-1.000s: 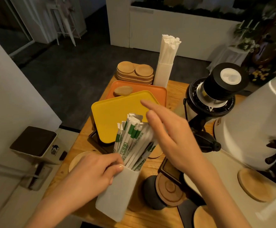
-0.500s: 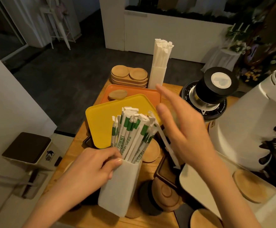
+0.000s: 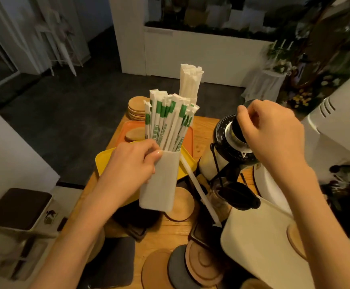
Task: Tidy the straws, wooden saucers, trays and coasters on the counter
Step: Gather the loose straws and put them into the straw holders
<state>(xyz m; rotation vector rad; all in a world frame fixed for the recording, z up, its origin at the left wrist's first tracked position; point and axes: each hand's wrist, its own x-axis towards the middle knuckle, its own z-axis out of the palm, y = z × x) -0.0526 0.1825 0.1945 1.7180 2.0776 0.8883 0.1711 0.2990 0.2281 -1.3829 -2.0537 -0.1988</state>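
Wrapped straws (image 3: 168, 124) — white paper sleeves with green bands and green print, too small to read; standing in a white holder (image 3: 159, 182), centre of frame, held above the yellow tray (image 3: 103, 163).
Left hand (image 3: 131, 166) — fingers closed around the holder's upper left side, thumb at the rim.
Right hand (image 3: 272, 132) — right of centre, over the black-topped grinder (image 3: 230, 140); fingers curled loosely; whether they pinch anything cannot be told.
Loose white straw (image 3: 199, 188) — lying slantwise from the yellow tray toward the white tray (image 3: 253, 243), lower right.
Plain white straws (image 3: 190, 80) — upright in a second holder, upper centre.
Wooden saucers (image 3: 136, 107) — stacked beside them, behind the orange tray (image 3: 188, 134).
Wooden coaster (image 3: 182, 203) — just below the held holder.
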